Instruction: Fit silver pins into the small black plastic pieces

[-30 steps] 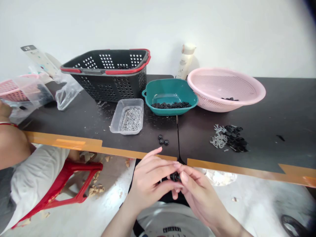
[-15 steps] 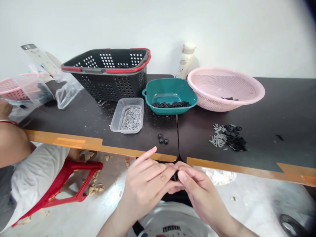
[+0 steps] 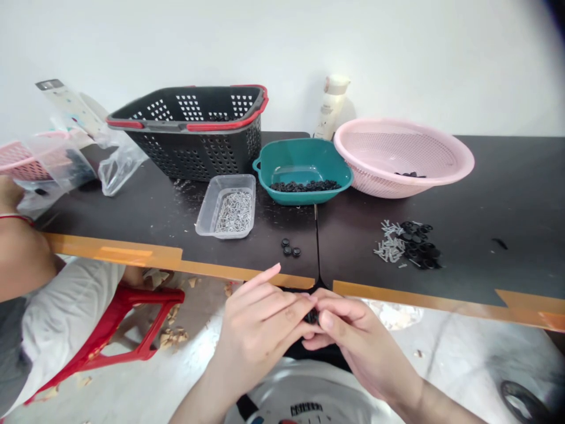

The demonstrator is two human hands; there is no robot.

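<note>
A small black part [image 3: 311, 316] is pinched between my two hands, just off the table's front edge. My left hand [image 3: 260, 324] grips it from the left with the fingers extended over it and the little finger raised. From the right, my right hand [image 3: 353, 330] holds the same part between thumb and fingers. Three round black pieces [image 3: 291, 248] lie on the dark table [image 3: 265, 259] beyond my hands. To the right is a pile of silver screws [image 3: 391, 242] beside a heap of black pieces [image 3: 421, 246].
A clear tray [image 3: 203, 221] holds small silver screws. Behind stand a black basket [image 3: 189, 150], a teal basin [image 3: 304, 156] with black pieces, a pink colander [image 3: 406, 141] and a white bottle [image 3: 331, 109]. At left, a person's arm [image 3: 22, 253] is near a red stool [image 3: 145, 341].
The fingers of my right hand have shifted slightly around the black part, which shows a little differently between my hands. The view has barely moved.
</note>
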